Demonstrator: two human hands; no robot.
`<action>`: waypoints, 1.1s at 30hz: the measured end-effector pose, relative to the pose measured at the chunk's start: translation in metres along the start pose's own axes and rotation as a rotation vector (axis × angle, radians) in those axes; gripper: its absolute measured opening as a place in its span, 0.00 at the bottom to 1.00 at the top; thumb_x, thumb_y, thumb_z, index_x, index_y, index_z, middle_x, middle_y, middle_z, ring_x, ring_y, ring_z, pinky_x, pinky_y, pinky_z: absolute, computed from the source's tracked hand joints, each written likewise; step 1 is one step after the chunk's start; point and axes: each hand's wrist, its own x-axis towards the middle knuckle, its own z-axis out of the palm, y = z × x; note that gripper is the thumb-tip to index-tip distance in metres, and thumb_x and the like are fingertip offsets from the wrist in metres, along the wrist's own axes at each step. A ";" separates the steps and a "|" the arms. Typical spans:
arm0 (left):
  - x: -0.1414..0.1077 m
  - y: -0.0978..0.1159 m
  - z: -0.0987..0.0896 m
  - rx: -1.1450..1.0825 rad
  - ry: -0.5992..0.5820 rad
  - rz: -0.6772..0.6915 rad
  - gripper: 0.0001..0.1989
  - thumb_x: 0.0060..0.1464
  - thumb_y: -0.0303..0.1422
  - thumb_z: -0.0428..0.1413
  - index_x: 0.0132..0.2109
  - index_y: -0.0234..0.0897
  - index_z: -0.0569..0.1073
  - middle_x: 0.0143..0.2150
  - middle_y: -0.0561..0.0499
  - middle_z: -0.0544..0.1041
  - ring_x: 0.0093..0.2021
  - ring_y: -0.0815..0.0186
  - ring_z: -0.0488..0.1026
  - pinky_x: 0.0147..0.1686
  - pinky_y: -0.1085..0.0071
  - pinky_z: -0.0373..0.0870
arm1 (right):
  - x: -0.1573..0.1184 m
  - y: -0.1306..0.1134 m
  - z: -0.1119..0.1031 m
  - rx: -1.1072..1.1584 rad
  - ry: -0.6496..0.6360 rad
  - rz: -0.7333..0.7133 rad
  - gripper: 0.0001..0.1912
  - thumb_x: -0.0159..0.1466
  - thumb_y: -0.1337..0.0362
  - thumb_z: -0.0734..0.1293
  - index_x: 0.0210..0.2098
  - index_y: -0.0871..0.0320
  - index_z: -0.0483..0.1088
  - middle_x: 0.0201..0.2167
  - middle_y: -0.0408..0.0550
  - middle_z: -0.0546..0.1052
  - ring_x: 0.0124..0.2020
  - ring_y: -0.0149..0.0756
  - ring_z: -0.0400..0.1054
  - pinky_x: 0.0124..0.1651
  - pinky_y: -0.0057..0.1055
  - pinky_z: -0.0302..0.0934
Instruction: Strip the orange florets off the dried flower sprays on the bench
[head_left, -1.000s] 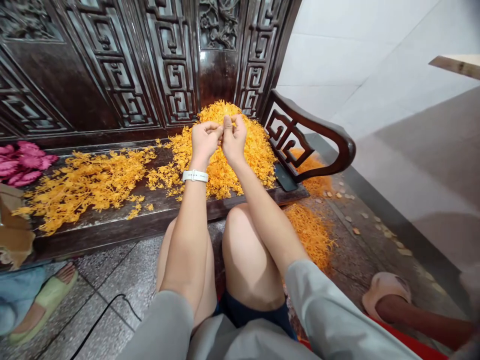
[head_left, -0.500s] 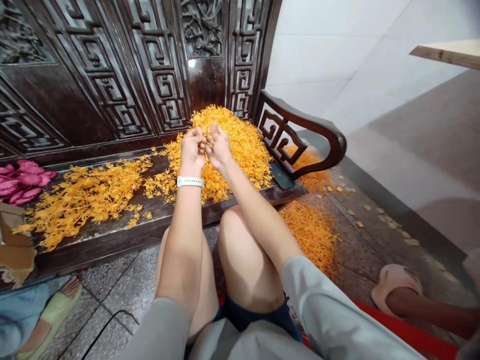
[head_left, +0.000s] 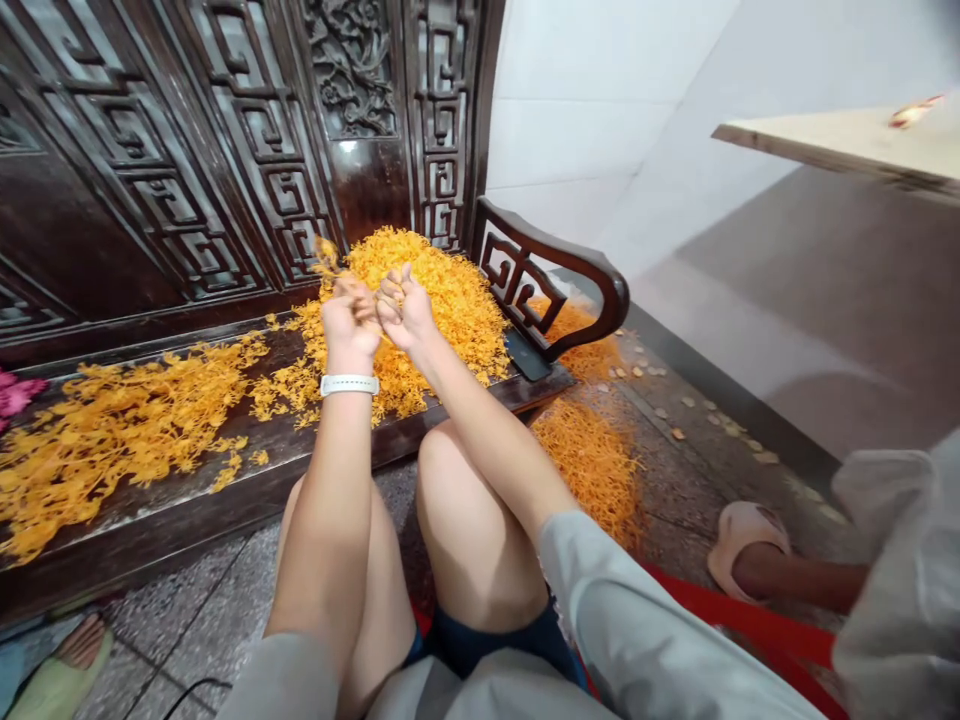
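Observation:
Both hands are held close together over a heap of small orange artificial flower pieces (head_left: 450,310) on a dark wooden bench (head_left: 202,500). My left hand (head_left: 346,315), with a white band at its wrist, is closed and smeared by motion. A blurred orange flower piece (head_left: 326,256) sticks up from its fingers. Beside it, my right hand (head_left: 407,312) has its fingers curled in and the thumb up. What those fingers pinch is mostly hidden. A looser spread of orange flower pieces (head_left: 135,420) lies along the bench to the left.
The bench has a carved back and a curved armrest (head_left: 592,275), with a dark phone (head_left: 527,355) beside it. More orange pieces (head_left: 592,465) are heaped on the floor. Pink flowers (head_left: 16,395) lie far left. Other people's feet show at both sides; a pale board (head_left: 840,140) juts in upper right.
The view has turned right, showing more of the board and a person's clothing at right. My hands have moved slightly apart, and an orange flower piece now shows above my left fingers.

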 end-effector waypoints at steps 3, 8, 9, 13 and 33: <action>0.000 0.011 -0.004 -0.149 -0.001 0.075 0.17 0.68 0.15 0.45 0.34 0.39 0.63 0.21 0.60 0.61 0.16 0.77 0.58 0.18 0.82 0.54 | -0.005 -0.004 0.004 0.070 -0.035 -0.014 0.24 0.83 0.57 0.52 0.29 0.55 0.54 0.17 0.31 0.52 0.15 0.22 0.39 0.17 0.20 0.38; 0.000 0.021 -0.005 0.087 -0.013 0.063 0.13 0.71 0.26 0.54 0.34 0.40 0.68 0.24 0.58 0.63 0.18 0.77 0.57 0.18 0.81 0.55 | 0.001 0.011 0.002 -0.158 0.050 -0.145 0.20 0.76 0.49 0.66 0.34 0.55 0.63 0.20 0.31 0.55 0.17 0.23 0.41 0.19 0.21 0.41; 0.001 0.021 -0.005 0.173 0.015 0.079 0.13 0.71 0.28 0.57 0.34 0.40 0.70 0.24 0.58 0.64 0.18 0.76 0.57 0.18 0.80 0.56 | 0.005 0.014 -0.001 -0.223 0.086 -0.181 0.19 0.73 0.49 0.70 0.35 0.55 0.65 0.21 0.31 0.58 0.18 0.23 0.44 0.20 0.21 0.43; 0.005 0.017 -0.009 0.414 0.122 0.184 0.08 0.69 0.34 0.61 0.38 0.40 0.76 0.29 0.55 0.71 0.21 0.76 0.62 0.21 0.80 0.59 | 0.021 0.018 -0.022 -0.497 0.258 -0.263 0.09 0.68 0.58 0.73 0.39 0.56 0.71 0.35 0.38 0.74 0.27 0.24 0.63 0.31 0.22 0.59; 0.008 0.012 -0.032 1.432 0.053 0.616 0.10 0.57 0.22 0.62 0.30 0.39 0.77 0.24 0.54 0.65 0.28 0.63 0.55 0.35 0.67 0.49 | 0.041 0.012 -0.050 -0.857 0.180 -0.519 0.31 0.71 0.35 0.61 0.40 0.57 0.77 0.44 0.50 0.80 0.53 0.37 0.74 0.65 0.39 0.62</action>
